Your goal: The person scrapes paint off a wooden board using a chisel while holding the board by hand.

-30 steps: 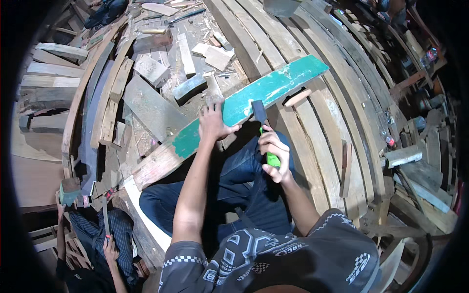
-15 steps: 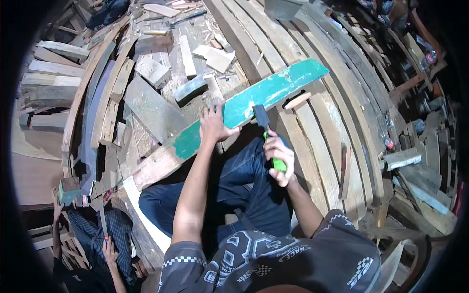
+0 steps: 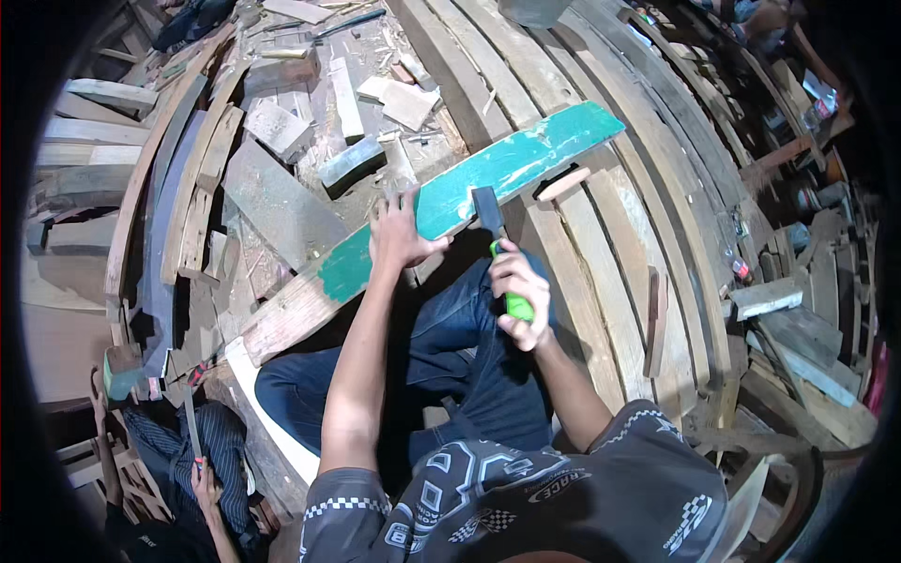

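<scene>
A long plank (image 3: 526, 153) with worn green paint lies slantwise across my lap and the timbers; its near-left end is bare wood. My left hand (image 3: 398, 235) grips it near the middle, fingers toward the far edge and thumb stretched along the near side. My right hand (image 3: 521, 293) is closed around the green handle of a chisel (image 3: 488, 211). The broad dark blade points away from me, its tip against the painted face just right of my left hand. Pale scraped patches show in the paint around the tip.
Long timbers (image 3: 601, 281) run side by side on the right, with a rounded wooden stick (image 3: 564, 184) on them. Beyond the plank are a wood block (image 3: 351, 167), offcuts and shavings. At lower left, another person's hand (image 3: 206, 488) holds a long-bladed tool.
The whole view has shifted slightly, so everything sits a little further up and left. Both my hands keep their holds, and the chisel tip stays at nearly the same spot on the plank.
</scene>
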